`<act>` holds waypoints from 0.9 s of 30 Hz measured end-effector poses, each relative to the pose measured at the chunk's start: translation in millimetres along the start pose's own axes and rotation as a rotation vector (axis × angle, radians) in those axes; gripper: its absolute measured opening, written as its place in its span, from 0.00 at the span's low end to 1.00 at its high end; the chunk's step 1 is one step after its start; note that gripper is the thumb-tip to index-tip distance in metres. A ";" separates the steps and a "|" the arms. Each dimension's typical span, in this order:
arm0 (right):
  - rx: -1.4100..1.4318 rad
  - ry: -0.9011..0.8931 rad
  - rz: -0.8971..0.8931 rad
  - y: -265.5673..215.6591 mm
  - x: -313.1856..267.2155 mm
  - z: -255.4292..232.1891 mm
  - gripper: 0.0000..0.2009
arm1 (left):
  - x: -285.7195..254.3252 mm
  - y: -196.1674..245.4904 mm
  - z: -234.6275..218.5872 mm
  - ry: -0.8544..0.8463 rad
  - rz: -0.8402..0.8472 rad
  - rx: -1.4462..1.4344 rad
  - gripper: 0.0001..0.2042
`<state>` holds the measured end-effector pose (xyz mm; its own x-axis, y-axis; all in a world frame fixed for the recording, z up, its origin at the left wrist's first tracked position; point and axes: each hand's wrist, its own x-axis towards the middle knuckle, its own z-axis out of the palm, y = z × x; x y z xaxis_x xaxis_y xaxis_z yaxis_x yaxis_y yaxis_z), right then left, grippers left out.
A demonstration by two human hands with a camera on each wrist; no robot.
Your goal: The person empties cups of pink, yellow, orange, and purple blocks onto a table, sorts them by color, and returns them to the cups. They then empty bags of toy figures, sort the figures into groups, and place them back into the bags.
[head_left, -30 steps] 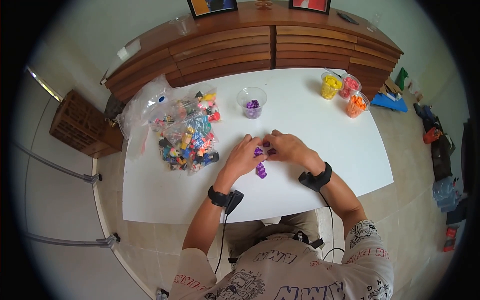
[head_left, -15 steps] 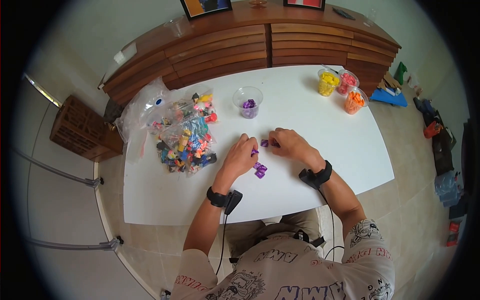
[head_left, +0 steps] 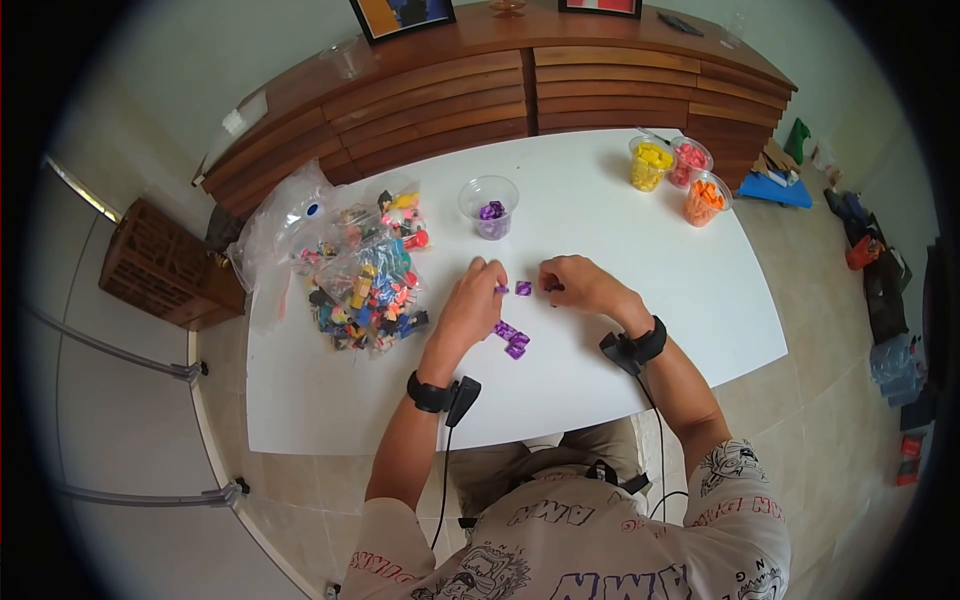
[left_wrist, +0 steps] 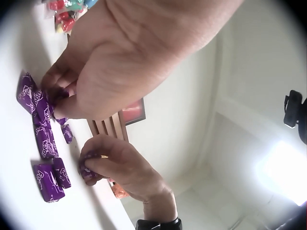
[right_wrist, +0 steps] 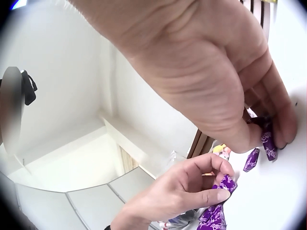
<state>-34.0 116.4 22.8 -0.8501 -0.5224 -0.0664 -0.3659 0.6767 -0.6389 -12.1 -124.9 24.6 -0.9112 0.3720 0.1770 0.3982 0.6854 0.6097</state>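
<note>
My left hand [head_left: 472, 308] pinches a purple wrapped candy [right_wrist: 227, 184] between thumb and fingers, close over the white table. Beside it a short row of purple candies [head_left: 514, 345] lies on the tabletop, partly covered by the hand in the head view. My right hand [head_left: 585, 288] holds purple candies [right_wrist: 268, 143] in its fingertips, down near the table surface; its curled fingers partly hide them. One loose purple candy [head_left: 523, 288] lies between the two hands. Beyond them stands a clear plastic cup [head_left: 470, 205] with several purple candies at its bottom.
Clear bags of small colourful figures [head_left: 365, 285] lie on the left of the white table [head_left: 640, 370]. At the far right stand a cup of yellow pieces [head_left: 649, 168], one of pink pieces [head_left: 690, 160] and one of orange pieces [head_left: 705, 203]. A wooden cabinet [head_left: 430, 105] is behind.
My hands have drawn apart, the left one shifting left with a candy in its fingers. A single candy now shows uncovered between them. The right hand stays low, holding candies.
</note>
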 end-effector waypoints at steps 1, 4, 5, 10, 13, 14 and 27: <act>0.001 0.001 0.002 0.1 -0.1 -0.5 0.10 | 6.7 5.4 -8.4 -0.003 0.001 0.000 0.09; 0.036 0.010 -0.010 -0.6 -1.2 -0.3 0.10 | 38.4 20.2 -39.5 0.198 0.083 -0.053 0.09; 0.037 0.004 -0.008 0.2 -0.3 -0.3 0.10 | 51.5 24.4 -49.4 0.296 0.154 -0.013 0.09; 0.069 0.001 -0.041 0.9 -1.9 -3.7 0.07 | 83.1 9.0 -61.8 0.351 0.153 0.049 0.09; 0.108 -0.005 -0.046 3.4 -2.0 -2.2 0.07 | 66.1 -3.0 -56.0 0.392 0.153 0.090 0.10; 0.099 0.028 -0.083 1.7 -2.5 -3.8 0.07 | 51.7 -3.0 -52.5 0.327 0.130 0.097 0.11; -0.104 0.527 -0.285 -55.9 77.9 -71.9 0.10 | -22.7 -5.8 -51.7 -0.279 -0.044 0.132 0.25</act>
<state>-107.0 75.2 108.5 -0.7766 -0.3810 0.5017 -0.6190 0.6095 -0.4954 0.8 -169.7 57.0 -0.8711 0.4850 -0.0773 0.3859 0.7734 0.5030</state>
